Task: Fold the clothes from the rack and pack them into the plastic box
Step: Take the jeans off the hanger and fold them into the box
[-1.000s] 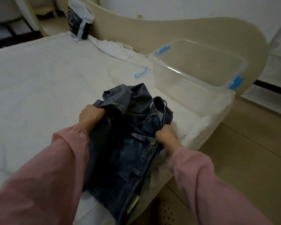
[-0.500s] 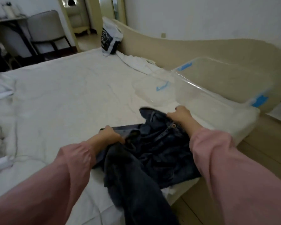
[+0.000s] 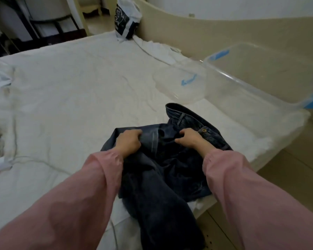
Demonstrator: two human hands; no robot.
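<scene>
Just short of the plastic box (image 3: pixel 251 83), the jeans (image 3: pixel 170 168) lie bunched on the bed (image 3: pixel 70 96), with both my hands curled into the denim: the left hand (image 3: pixel 128 140) grips a leg fold and the right hand (image 3: pixel 190 139) grips beside the waistband button. Their length runs from the box-side waistband back toward me, and my right hand is nearer the box.

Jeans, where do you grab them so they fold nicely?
Probably the waistband, pinched at both ends from the near side. It lies on the bed as a thick, firm edge, while the legs trail limp over the bed's edge. The left hand and right hand grip the jeans just below it.
</scene>
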